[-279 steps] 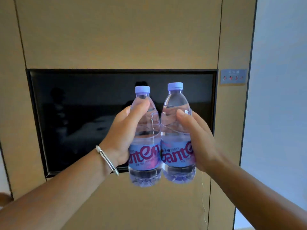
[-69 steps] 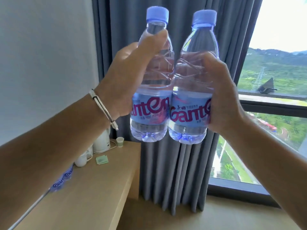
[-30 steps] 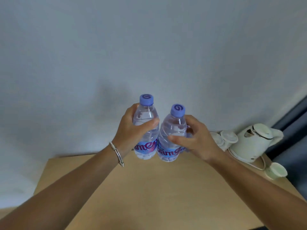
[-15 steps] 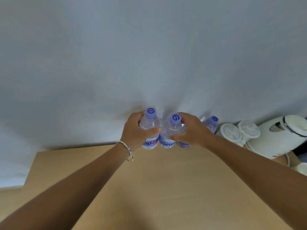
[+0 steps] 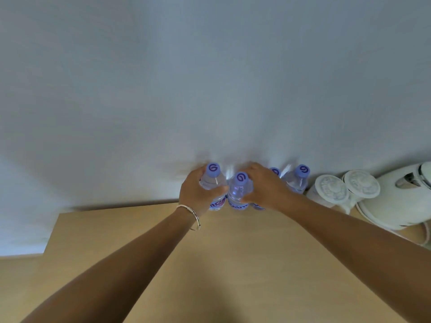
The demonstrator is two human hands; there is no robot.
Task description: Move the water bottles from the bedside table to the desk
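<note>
Placing step, near its end. Both bottles were at the back of the desk (image 5: 233,264), hard against the wall (image 5: 210,89), at about 12 o'clock from where the person stood.

Left hand (image 5: 198,194) was wrapped round the left bottle (image 5: 213,180), thumb across its front, fingers curled behind. Right hand (image 5: 263,190) was curled round the right bottle (image 5: 240,190), thumb on the near side. The two bottles touched, or nearly so. Both stood upright, caps up. Their bases were hidden behind the hands and labels; could not tell for certain whether they bore on the wood, though by their height they looked set down or just short of it.

At 1 o'clock, two more bottles (image 5: 296,180) stood on the desk by the wall, one partly hidden behind the right hand. Beyond them, at 2 o'clock, two lidded white cups (image 5: 345,190) and a white kettle (image 5: 401,197) on its base. A bracelet (image 5: 192,215) sat on the left wrist.

Judgement: next move called for easing both grips open and drawing the hands straight back toward 6 o'clock. The right hand lay close to the standing bottles, so it should have kept clear of them to avoid a knock
</note>
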